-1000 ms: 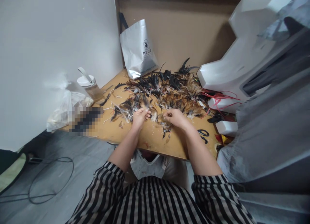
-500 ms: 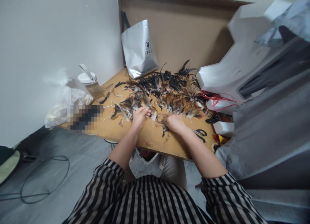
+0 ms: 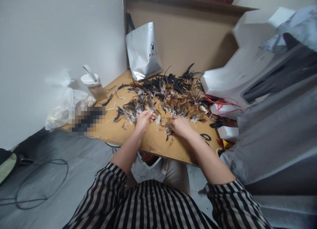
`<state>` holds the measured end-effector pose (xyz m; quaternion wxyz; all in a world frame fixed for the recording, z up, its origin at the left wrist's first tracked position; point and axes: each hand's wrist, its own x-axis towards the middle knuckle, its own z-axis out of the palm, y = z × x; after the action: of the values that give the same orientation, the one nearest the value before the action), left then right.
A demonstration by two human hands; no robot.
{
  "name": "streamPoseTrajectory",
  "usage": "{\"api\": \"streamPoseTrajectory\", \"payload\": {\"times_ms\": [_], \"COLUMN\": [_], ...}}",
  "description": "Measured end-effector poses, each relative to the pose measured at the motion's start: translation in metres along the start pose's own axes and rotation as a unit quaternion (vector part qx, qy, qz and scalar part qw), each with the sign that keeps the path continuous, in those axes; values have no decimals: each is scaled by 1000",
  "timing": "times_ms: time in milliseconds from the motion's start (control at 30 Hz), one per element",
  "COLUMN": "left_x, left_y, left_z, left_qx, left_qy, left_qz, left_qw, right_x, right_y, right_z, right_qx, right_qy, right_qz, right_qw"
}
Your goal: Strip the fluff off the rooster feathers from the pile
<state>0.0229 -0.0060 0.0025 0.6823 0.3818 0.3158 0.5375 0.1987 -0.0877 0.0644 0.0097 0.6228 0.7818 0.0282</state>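
My left hand (image 3: 144, 120) is closed in a pinch above the wooden table, with a brownish-grey feather (image 3: 150, 104) standing up from its fingertips. Just right of it, my right hand (image 3: 180, 126) is curled with its fingers down at a small heap of loose feathers (image 3: 168, 130). Its fingertips are hidden, so what they hold cannot be made out. Bunches of brown feathers (image 3: 182, 106) lie in a row beyond both hands. Behind those is a row of black feathers (image 3: 158, 85). Grey-brown bunches (image 3: 128, 110) lie to the left.
Black-handled scissors (image 3: 205, 137) lie right of my right forearm. Red strings (image 3: 224, 103) and a white foam piece (image 3: 219, 73) border the right side. A silver bag (image 3: 142, 54) stands at the back. On the left are a lidded cup (image 3: 95, 87) and a plastic bag (image 3: 66, 105).
The view has shifted slightly. Both hands stay in nearly the same places, the left still pinching and the right still at the small feather heap. My right forearm covers more of the scissors.
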Motion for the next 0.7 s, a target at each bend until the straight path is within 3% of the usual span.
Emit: {"api": "streamPoseTrajectory", "payload": {"times_ms": [167, 300, 367, 467, 567, 633, 700], "left_x": [0, 0, -1, -2, -3, -3, -2], "left_y": [0, 0, 0, 1, 2, 2, 2], "left_z": [0, 0, 1, 3, 3, 2, 1], "left_qx": [-4, -2, 0, 1, -4, -15, -33], "left_qy": [-1, -11, -14, -22, -34, -39, -39], "left_qz": [-4, -5, -13, -32, -50, -62, -71], "left_qw": [1000, 1000, 1000, 999, 998, 997, 996], "right_x": [5, 13, 21, 37, 54, 62, 68], "right_y": [-3, 8, 9, 1, -14, -23, -29], "right_z": [7, 6, 6, 9, 14, 19, 25], "right_qx": [11, 184, 337, 578, 712, 747, 755], "right_qy": [10, 89, 127, 123, 91, 86, 98], "right_qz": [-1, 59, 83, 101, 106, 115, 122], "right_qw": [1000, 977, 929, 800, 688, 650, 637]}}
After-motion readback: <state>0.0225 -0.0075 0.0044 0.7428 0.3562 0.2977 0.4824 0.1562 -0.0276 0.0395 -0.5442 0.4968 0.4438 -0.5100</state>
